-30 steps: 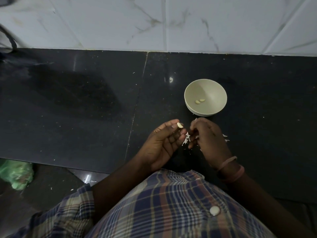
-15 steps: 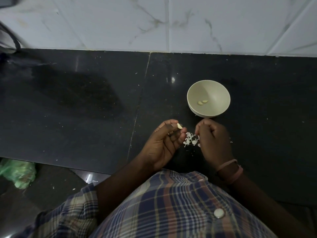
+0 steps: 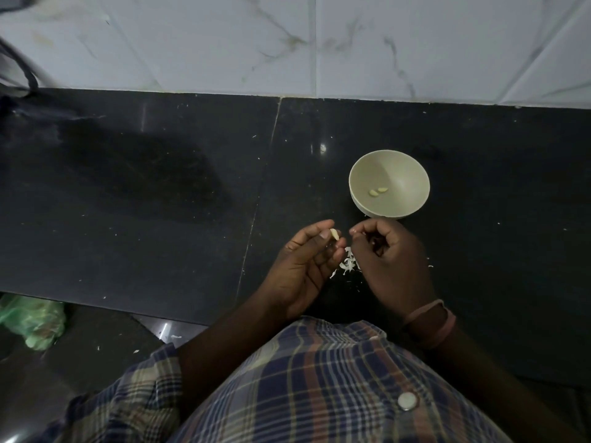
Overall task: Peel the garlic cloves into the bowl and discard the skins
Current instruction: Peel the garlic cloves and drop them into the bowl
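The black bench (image 3: 160,203) is stretching out below a white tiled wall (image 3: 415,43). A pale bowl (image 3: 412,174) is sitting right of centre, holding two peeled cloves (image 3: 377,191) lying side by side. Nearer, the left hand (image 3: 307,266) is curling, pinching a garlic clove (image 3: 334,233) at its fingertips, long axis running far-left to near-right. The right hand (image 3: 387,260) is curling loosely just beside it; whether it is gripping anything, I cannot tell. Torn skins (image 3: 348,265) are lying between them.
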`<state>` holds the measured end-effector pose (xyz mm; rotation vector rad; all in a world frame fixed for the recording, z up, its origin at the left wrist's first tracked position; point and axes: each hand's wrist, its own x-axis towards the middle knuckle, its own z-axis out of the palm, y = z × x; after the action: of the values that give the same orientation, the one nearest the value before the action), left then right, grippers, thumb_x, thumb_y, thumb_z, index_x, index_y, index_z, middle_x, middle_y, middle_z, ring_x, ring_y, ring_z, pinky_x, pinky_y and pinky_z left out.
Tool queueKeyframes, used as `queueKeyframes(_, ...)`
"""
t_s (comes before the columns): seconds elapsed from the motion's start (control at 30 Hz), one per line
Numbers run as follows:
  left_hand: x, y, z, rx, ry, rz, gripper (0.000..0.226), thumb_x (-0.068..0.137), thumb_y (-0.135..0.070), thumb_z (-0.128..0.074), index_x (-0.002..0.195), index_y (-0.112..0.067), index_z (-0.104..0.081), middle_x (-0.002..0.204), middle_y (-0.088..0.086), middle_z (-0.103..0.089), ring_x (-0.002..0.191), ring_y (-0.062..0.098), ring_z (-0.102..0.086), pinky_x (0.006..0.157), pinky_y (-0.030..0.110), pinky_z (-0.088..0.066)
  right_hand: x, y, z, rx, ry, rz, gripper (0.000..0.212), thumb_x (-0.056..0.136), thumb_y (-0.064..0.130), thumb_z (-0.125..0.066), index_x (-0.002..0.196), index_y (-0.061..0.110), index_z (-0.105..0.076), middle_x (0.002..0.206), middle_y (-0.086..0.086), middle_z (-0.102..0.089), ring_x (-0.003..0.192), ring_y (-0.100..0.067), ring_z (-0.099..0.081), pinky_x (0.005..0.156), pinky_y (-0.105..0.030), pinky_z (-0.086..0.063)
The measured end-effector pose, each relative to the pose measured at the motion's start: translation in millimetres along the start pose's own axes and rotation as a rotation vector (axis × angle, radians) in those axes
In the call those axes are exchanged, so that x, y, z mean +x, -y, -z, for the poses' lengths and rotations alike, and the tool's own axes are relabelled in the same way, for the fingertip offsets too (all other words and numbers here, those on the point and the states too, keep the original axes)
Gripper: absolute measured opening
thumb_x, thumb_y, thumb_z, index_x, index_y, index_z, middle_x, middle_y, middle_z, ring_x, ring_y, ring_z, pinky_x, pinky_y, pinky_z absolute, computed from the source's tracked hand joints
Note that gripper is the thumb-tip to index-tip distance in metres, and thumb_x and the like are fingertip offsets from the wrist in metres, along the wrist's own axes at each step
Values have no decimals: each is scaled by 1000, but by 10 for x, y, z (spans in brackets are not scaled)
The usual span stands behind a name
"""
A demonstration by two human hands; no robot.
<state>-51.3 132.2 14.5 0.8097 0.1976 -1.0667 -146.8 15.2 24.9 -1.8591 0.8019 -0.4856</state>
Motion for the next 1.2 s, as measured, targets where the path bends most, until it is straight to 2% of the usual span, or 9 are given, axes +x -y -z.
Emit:
queueKeyframes(0.13,17,9,5,3,17,-10,20,87,-4,-61,101,-9,-75,102,13,-74,94,20,-74,78,26,-60,-19,17,-1,-37,14,46,17,87,6,-64,92,21,-68,91,9,-68,84,-6,-66,76,-30,-56)
queueKeyframes(0.27,26,13,9,12,33,-11,22,88,-3,-60,108,-5,-69,107,15,-73,98,21,-73,80,26,-60,6,29,26,-46,4,79,4,91,23,-65,94,20,-66,90,6,-68,80,-10,-65,72,-38,-56)
queueKeyframes(0.43,55,25,12,41,38,-22,22,87,-3,-61,104,-7,-74,109,16,-73,97,20,-73,83,27,-60,12,77,28,-150,24,229,4,91,14,-70,93,15,-72,89,5,-66,81,-7,-63,73,-33,-54)
queueKeyframes(0.57,58,43,17,95,16,-47,21,86,-4,-64,102,-9,-77,107,16,-74,95,21,-73,91,31,-57,32,73,10,-180,29,233,2,89,14,-71,88,15,-72,82,4,-66,77,-8,-63,72,-34,-53)
queueKeyframes(0.67,48,42,9,143,5,-70,21,84,-5,-67,102,-9,-78,108,18,-73,97,24,-72,94,35,-55,41,79,-3,-184,35,194,3,87,16,-71,84,15,-72,80,4,-68,74,-9,-64,70,-34,-54)
queueKeyframes(0.83,24,29,-10,214,-31,-100,25,80,-6,-70,105,-3,-75,106,21,-74,94,27,-73,91,39,-58,57,77,-10,-171,65,94,5,84,22,-72,83,17,-74,73,8,-69,69,-5,-65,65,-23,-53)
queueKeyframes(1.0,-1,7,-60,215,-88,-141,23,78,0,-71,100,-1,-76,100,21,-75,88,25,-75,78,31,-62,72,59,-12,-113,101,1,7,87,23,-70,84,18,-74,68,5,-70,60,-7,-66,59,-21,-53)
queueKeyframes(1.13,-15,2,-86,230,-112,-171,18,88,9,-64,102,2,-74,98,20,-76,89,24,-75,75,26,-60,70,94,-14,-36,102,-77,7,89,20,-71,84,16,-73,65,0,-70,51,-10,-66,50,-16,-49)
queueKeyframes(1.2,-13,0,-99,245,-118,-190,18,88,9,-63,101,2,-74,97,19,-76,88,23,-75,74,26,-60,69,111,-28,-36,90,-83,6,89,20,-71,84,16,-72,66,-1,-70,52,-12,-67,51,-19,-51)
